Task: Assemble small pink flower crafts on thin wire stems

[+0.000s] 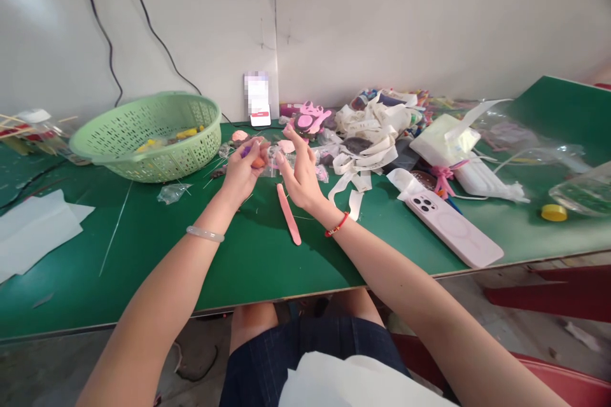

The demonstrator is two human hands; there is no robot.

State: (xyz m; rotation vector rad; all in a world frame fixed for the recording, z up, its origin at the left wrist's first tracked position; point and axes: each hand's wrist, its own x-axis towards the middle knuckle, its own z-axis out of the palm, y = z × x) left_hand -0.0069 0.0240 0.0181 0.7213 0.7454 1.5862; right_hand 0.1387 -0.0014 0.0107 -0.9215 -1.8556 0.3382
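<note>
My left hand [243, 168] is closed around a small orange and purple piece [258, 163] of soft craft material, and most of it is hidden by my fingers. My right hand [296, 168] is raised close beside it, fingers apart, with nothing visible in them. Just beyond my hands lies a small clear plastic bag [274, 162]. A long pink strip [289, 213] rests on the green table [267, 254] below my right hand. Behind my fingers sits a pink foam crown-shaped cutout [310, 117].
A light green plastic basket [146, 137] holding yellow pieces stands at the back left. White ribbons [365, 146] are heaped to the right, beyond them a white package [443, 140]. A phone in a pink case [453, 229] lies near the table's front edge.
</note>
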